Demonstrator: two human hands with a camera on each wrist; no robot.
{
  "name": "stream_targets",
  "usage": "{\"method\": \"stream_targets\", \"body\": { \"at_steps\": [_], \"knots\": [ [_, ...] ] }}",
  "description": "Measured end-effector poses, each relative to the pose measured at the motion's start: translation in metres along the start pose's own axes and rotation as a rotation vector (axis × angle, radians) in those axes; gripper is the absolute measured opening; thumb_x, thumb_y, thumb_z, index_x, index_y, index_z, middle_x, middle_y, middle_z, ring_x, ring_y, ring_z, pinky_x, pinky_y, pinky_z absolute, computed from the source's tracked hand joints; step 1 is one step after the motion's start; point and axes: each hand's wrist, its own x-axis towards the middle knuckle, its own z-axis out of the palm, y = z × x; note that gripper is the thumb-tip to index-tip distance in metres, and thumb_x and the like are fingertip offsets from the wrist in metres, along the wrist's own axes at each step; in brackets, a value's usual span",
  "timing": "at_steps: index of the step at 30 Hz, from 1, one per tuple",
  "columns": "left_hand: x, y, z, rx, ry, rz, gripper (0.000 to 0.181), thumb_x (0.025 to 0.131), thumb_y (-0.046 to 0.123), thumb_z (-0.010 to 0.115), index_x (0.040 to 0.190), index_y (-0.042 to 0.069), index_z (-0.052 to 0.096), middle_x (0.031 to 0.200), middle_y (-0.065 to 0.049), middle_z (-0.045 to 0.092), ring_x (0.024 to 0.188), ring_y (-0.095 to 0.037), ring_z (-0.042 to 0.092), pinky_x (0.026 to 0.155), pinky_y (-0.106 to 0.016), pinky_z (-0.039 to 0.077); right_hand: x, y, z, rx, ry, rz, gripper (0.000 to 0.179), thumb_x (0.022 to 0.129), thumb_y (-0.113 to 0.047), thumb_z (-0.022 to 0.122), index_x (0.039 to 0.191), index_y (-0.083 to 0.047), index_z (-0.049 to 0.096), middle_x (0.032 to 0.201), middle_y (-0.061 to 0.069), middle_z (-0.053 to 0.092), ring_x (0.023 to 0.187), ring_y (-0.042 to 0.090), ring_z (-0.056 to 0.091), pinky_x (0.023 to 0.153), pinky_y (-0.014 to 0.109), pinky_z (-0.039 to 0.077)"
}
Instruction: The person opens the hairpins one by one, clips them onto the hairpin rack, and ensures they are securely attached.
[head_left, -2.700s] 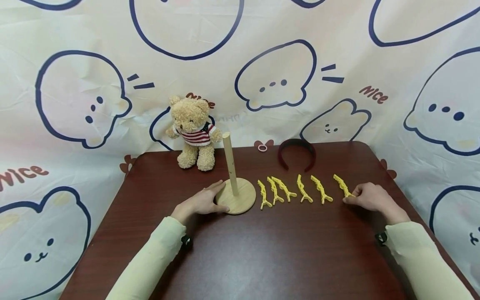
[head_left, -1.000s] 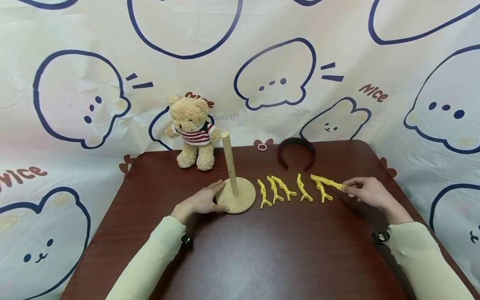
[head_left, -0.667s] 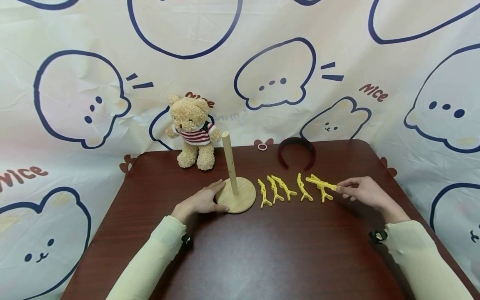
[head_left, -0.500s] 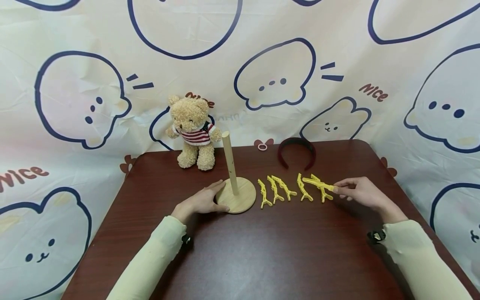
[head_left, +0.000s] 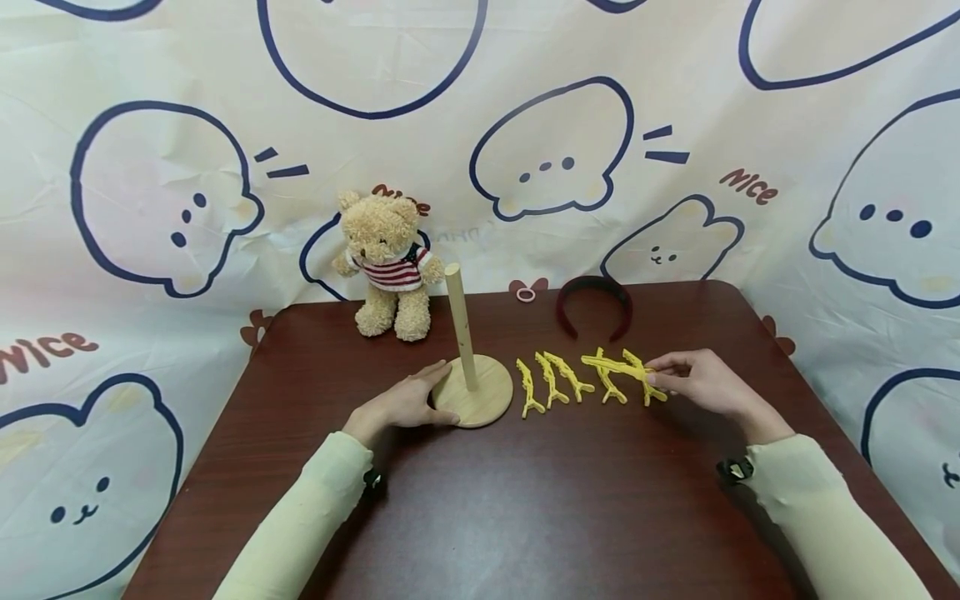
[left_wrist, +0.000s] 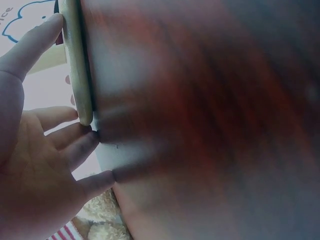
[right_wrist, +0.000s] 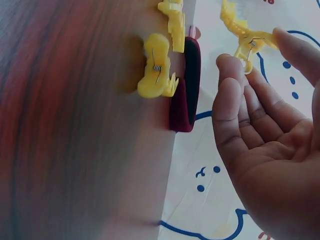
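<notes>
My left hand (head_left: 401, 402) holds the round base of a wooden stand (head_left: 491, 392), thumb at the near side and fingers round the left rim. An upright peg rises from this base. In the left wrist view the thumb and fingertips meet the rim of the base (left_wrist: 79, 75). My right hand (head_left: 701, 383) pinches a yellow alligator hair clip (head_left: 611, 365) by its handle end, and its long toothed end points left. The wrist view shows this clip's (right_wrist: 251, 44) spring between thumb and fingers. Below it, several matching hair clips (head_left: 568, 377) lie in a row, two of them overlapped by the held one.
A teddy bear (head_left: 390, 271) in a striped shirt sits behind the stand. A dark red headband (head_left: 595, 287) lies at the back of the brown table (head_left: 525, 517), and a small pink ring (head_left: 526, 295) is left of it. A patterned cloth (head_left: 420, 50) hangs behind.
My right hand has picked up the rightmost hair clip, turned it sideways and carried it left over the other clips. My left hand has stayed on the stand's base.
</notes>
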Motion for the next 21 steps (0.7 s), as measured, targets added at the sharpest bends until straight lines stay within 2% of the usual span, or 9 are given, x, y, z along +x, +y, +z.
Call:
{"method": "stream_targets", "body": {
  "at_steps": [8, 16, 21],
  "knots": [
    [0.0, 0.001, 0.0, 0.022, 0.013, 0.008, 0.102, 0.084, 0.051, 0.076, 0.158, 0.003, 0.025, 0.164, -0.02, 0.024, 0.152, -0.034, 0.025, 0.121, -0.051, 0.028, 0.01, -0.012, 0.01, 0.025, 0.014, -0.041, 0.042, 0.088, -0.041, 0.076, 0.116, -0.01, 0.074, 0.099, 0.006, 0.075, 0.086, 0.022, 0.066, 0.07, 0.036, 0.059],
    [0.0, 0.001, -0.001, 0.029, 0.015, 0.008, 0.102, 0.084, 0.051, 0.076, 0.158, 0.003, 0.025, 0.164, -0.02, 0.025, 0.151, -0.035, 0.027, 0.121, -0.05, 0.029, 0.017, -0.024, 0.023, 0.008, 0.011, -0.092, 0.037, 0.087, -0.038, 0.077, 0.114, -0.013, 0.075, 0.095, 0.002, 0.075, 0.083, 0.02, 0.066, 0.062, 0.029, 0.053],
    [-0.001, 0.001, 0.0, 0.026, 0.009, 0.003, 0.103, 0.083, 0.053, 0.076, 0.158, 0.004, 0.024, 0.165, -0.019, 0.024, 0.151, -0.035, 0.027, 0.12, -0.05, 0.029, 0.02, -0.029, 0.03, -0.017, 0.009, -0.133, 0.034, 0.087, -0.039, 0.077, 0.113, -0.018, 0.075, 0.097, -0.001, 0.075, 0.087, 0.015, 0.068, 0.067, 0.027, 0.054]
  ]
}}
